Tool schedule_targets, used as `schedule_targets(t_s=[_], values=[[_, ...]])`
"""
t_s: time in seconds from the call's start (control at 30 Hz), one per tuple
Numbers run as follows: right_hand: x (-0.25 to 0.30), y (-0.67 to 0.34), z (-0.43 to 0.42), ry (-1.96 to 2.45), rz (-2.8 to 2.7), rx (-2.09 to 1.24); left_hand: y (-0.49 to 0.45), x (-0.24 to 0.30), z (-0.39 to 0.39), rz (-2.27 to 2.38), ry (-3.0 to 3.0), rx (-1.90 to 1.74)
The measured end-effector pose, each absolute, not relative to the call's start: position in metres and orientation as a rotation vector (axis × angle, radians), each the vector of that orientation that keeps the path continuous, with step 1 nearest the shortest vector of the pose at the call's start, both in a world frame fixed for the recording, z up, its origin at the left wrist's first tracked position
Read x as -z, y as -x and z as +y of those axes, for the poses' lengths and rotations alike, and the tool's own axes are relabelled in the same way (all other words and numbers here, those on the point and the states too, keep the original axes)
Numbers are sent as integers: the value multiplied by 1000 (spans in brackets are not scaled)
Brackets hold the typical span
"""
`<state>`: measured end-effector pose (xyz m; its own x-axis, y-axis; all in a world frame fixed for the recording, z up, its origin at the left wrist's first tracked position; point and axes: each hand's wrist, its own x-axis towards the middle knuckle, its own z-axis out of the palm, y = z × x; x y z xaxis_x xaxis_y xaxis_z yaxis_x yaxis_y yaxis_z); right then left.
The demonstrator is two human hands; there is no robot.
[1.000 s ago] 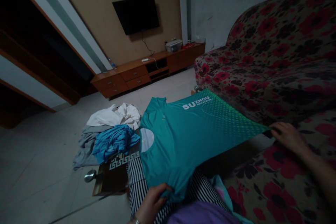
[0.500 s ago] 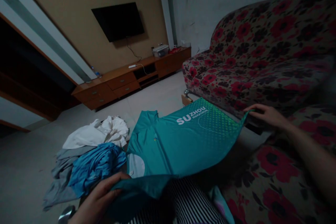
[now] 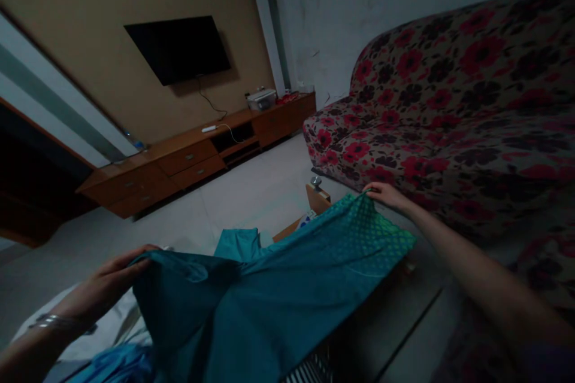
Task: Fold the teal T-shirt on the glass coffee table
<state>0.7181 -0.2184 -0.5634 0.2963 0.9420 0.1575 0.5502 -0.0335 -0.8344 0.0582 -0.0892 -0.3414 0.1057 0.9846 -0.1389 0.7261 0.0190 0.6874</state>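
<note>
The left hand (image 3: 101, 283), a metal bracelet (image 3: 53, 323) at its wrist, is closed on one edge of a teal sports shirt (image 3: 251, 296), its fingers curled over the fabric. The right hand (image 3: 386, 194), at the far end of a long outstretched arm, pinches the shirt's opposite corner between thumb and fingers. Both hands are therefore gripping, and the shirt hangs slack between them, held up off a pile of clothes and sagging into loose folds, with a short sleeve (image 3: 238, 244) sticking up near the middle.

The shirt looks light, soft and slippery, so it will probably slide and bunch easily. Its corners and hem seem the surest places to take hold, with both edges kept apart to stop it collapsing.

Below the left hand lie a white cloth (image 3: 92, 332) and a bright blue garment (image 3: 119, 365), both partly hidden by the shirt. A striped cloth (image 3: 309, 371) shows below the shirt's lower edge. Beyond the right hand stands a floral sofa (image 3: 449, 131), and a wooden board (image 3: 317, 198) rises just past the shirt's corner. Farther ahead, past a tiled floor (image 3: 251, 191), are a low wooden TV cabinet (image 3: 188, 161) and a wall-mounted TV (image 3: 177, 51)
</note>
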Motion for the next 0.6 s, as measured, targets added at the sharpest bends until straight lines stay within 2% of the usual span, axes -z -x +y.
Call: schedule_targets(t_s=[0.13,0.27,0.43,0.6], values=[[596,-720,-165,1814,-1342,-554,-77,394,4,1542,-1370,-514],[623,-724,-138,1942,-1279,-512,-87,471,51,1525,-1378,-415],[628,-729,-133,2053,-1281,-516,-83,532,48,1773,-1469,-449],[625,-724,-134,2283,-1406,-457,-67,546,4,1789,-1804,-304]])
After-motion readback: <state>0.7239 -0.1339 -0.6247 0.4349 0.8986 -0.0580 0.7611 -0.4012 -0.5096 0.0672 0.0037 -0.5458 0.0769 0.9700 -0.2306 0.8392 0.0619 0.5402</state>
